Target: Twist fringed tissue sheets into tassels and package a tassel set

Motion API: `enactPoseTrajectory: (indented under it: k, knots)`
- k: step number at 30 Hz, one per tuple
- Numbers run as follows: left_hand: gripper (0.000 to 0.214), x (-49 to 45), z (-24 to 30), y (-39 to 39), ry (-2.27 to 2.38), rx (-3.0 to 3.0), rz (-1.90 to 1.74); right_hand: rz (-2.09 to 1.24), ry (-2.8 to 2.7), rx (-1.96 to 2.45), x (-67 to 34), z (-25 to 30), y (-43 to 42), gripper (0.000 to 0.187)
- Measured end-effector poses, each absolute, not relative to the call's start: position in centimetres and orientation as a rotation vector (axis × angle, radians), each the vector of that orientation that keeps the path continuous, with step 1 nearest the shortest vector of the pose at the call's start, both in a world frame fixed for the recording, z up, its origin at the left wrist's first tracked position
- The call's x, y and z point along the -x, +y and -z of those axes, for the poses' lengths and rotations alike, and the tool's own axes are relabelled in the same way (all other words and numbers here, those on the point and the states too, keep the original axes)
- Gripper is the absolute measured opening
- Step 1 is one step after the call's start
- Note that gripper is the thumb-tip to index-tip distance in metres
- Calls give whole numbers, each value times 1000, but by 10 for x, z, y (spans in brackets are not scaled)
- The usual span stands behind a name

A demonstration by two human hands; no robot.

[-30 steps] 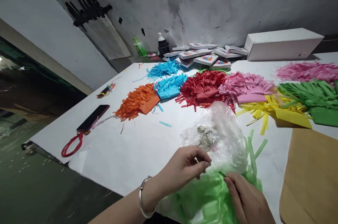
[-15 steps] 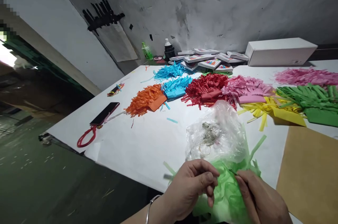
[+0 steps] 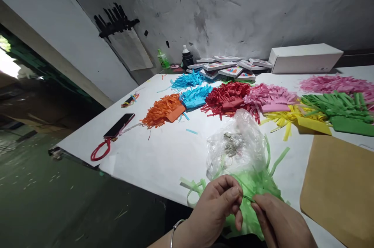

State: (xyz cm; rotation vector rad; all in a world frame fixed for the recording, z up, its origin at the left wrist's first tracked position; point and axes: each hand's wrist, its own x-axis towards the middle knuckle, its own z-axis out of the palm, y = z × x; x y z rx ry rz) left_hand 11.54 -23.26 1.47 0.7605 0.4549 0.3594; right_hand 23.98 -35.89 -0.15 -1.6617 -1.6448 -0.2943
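Note:
Light green tissue-paper fringe (image 3: 251,217) lies bunched at the table's front edge, partly under my hands. Between my fingertips stretches a thin, twisted green paper strip (image 3: 248,198). My left hand (image 3: 217,211) is closed, thumb and forefinger pinching the strip's left end. Pinched on the other end is my right hand (image 3: 282,218), also closed. Just beyond them sits a crumpled clear plastic bag (image 3: 251,135) with small metal pieces (image 3: 233,144) inside, too tangled to name. Loose fringe strips (image 3: 194,187) stick out beside my left hand.
Across the white table (image 3: 163,162) lie orange (image 3: 162,111), blue (image 3: 195,96), red (image 3: 228,98), pink (image 3: 271,98), yellow (image 3: 312,123) and green (image 3: 350,111) paper fringes. A phone (image 3: 119,125), brown cardboard sheet (image 3: 339,185), flat boxes (image 3: 222,65) and white box (image 3: 305,59) surround them.
My left hand has come to the pinched strip, which now runs between both hands. The green fringe has shifted, with more strips showing at left. The camera view has moved slightly.

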Motion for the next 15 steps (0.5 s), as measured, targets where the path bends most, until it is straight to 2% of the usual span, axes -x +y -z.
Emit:
enactPoseTrajectory:
  k: [11, 15]
  knots:
    - [31, -118, -11, -238, 477, -699, -367, 326, -1680, 1646, -240, 4, -357, 10]
    - [32, -117, -10, -239, 487, -720, -400, 236, -1673, 1664, -239, 2, -356, 13]
